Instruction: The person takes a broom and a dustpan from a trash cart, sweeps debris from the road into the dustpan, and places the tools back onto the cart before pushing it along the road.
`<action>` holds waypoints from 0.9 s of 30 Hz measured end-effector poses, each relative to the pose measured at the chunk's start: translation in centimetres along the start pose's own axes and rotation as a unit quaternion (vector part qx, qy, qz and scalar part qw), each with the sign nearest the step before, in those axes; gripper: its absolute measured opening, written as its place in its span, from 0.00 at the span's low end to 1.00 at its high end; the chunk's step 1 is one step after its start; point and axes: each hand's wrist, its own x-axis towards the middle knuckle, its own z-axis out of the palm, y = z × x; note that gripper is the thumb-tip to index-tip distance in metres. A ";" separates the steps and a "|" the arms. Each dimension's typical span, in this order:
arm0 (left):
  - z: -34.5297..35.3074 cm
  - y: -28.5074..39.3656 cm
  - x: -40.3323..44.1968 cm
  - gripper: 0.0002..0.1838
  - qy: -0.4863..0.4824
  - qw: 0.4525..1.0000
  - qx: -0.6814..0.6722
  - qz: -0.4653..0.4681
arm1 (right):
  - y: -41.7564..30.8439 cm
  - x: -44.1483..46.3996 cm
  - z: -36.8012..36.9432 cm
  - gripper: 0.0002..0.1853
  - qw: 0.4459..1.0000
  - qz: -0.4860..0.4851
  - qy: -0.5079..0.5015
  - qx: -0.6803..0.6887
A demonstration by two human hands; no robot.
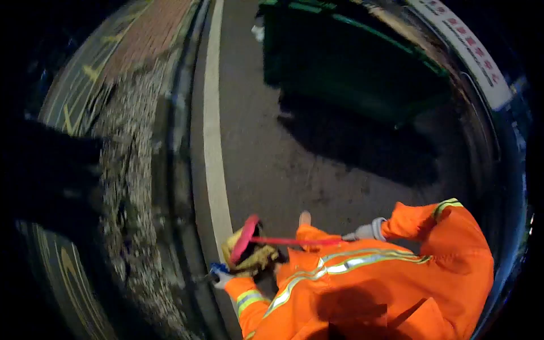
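Observation:
My right hand (367,231), in a pale glove, grips the end of a red stick at my front. The stick belongs to a broom (294,241) with a pink-red head (245,240) at its left end. That head lies against a yellowish scoop-like container (231,247) holding yellow-brown litter (259,259), perhaps leaves. Lower left, my left hand (222,279), also gloved, is closed around a small blue thing (217,268) beside the container. Whether the blue thing is part of the container cannot be made out. My orange sleeves have reflective bands.
A large dark green bin (345,62) stands ahead to the right, casting a shadow on the road. A white line (213,130) runs along the road at left. Beyond it are a curb (180,130) and a rough planted strip (127,153). A white sign (464,42) is upper right.

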 end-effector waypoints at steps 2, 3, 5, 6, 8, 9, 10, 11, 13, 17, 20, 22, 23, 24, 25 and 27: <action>5.2 9.6 -4.7 0.27 0.054 0.967 0.196 0.153 | -0.4 -5.8 -3.2 0.35 0.998 -0.016 0.002 -0.056; 7.0 12.1 -5.5 0.28 0.047 0.978 0.130 0.159 | -5.3 -10.9 -6.4 0.36 0.998 0.019 -0.013 -0.050; 10.6 17.2 -5.8 0.29 0.040 0.968 0.120 0.216 | -5.8 -14.4 -8.4 0.36 0.998 -0.004 0.056 -0.020; 12.5 19.9 -6.2 0.28 0.028 0.962 0.101 0.251 | -5.9 -16.0 -8.9 0.37 0.996 -0.017 0.088 -0.006; 17.1 25.9 -8.3 0.26 -0.002 0.945 0.050 0.324 | -8.1 -18.8 -11.2 0.37 0.986 -0.012 0.162 0.034; 19.3 28.9 -9.8 0.25 -0.020 0.932 0.019 0.362 | -8.7 -20.2 -11.9 0.37 0.980 -0.009 0.193 0.053; 21.2 31.9 -11.6 0.24 -0.040 0.915 -0.014 0.400 | -8.5 -21.6 -12.4 0.37 0.967 -0.033 0.247 0.056; 23.3 34.7 -13.9 0.23 -0.064 0.895 -0.050 0.439 | -8.2 -23.1 -12.8 0.37 0.954 -0.043 0.287 0.077; 26.8 40.3 -18.9 0.21 -0.119 0.843 -0.127 0.509 | -8.0 -26.2 -13.5 0.38 0.924 -0.060 0.360 0.119; 32.7 49.5 -30.0 0.17 -0.262 0.687 -0.298 0.609 | -6.0 -29.9 -13.7 0.39 0.821 -0.056 0.551 0.137; 36.2 54.3 -39.1 0.14 -0.371 0.524 -0.413 0.646 | -2.9 -30.6 -14.7 0.37 0.709 0.003 0.704 0.039; 38.4 56.3 -44.7 0.12 -0.431 0.407 -0.468 0.655 | -0.6 -31.3 -15.7 0.35 0.630 0.101 0.769 -0.046; 39.6 56.9 -47.5 0.11 -0.456 0.350 -0.488 0.657 | 0.6 -31.8 -16.3 0.35 0.614 0.144 0.772 -0.079; 41.0 57.3 -50.0 0.10 -0.484 0.292 -0.500 0.656 | 1.8 -32.4 -17.1 0.35 0.597 0.186 0.773 -0.110; 42.5 57.4 -52.3 0.10 -0.512 0.248 -0.503 0.651 | 2.7 -32.7 -17.7 0.35 0.581 0.228 0.769 -0.138; 45.6 56.1 -57.5 0.07 -0.580 0.207 -0.495 0.613 | 4.0 -34.1 -19.6 0.34 0.569 0.310 0.749 -0.142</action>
